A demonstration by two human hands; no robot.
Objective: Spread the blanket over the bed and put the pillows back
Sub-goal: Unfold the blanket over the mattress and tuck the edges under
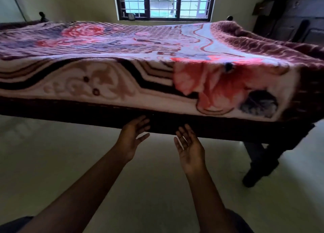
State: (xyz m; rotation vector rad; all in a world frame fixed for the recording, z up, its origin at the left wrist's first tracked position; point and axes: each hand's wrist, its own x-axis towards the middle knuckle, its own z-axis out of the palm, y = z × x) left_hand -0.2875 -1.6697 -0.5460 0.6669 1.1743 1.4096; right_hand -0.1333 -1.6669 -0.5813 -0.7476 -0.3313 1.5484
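A thick flowered blanket, pink, white and maroon, lies spread across the bed and hangs over its near side. Its dark border runs along the lower hem. My left hand is held out just below that hem with straight fingers and holds nothing. Beside it my right hand is open too, palm turned inward, a little apart from the blanket. No pillows are in view.
The bed's dark wooden leg stands at the right on a pale tiled floor. A barred window is in the far wall. Dark furniture stands at the back right.
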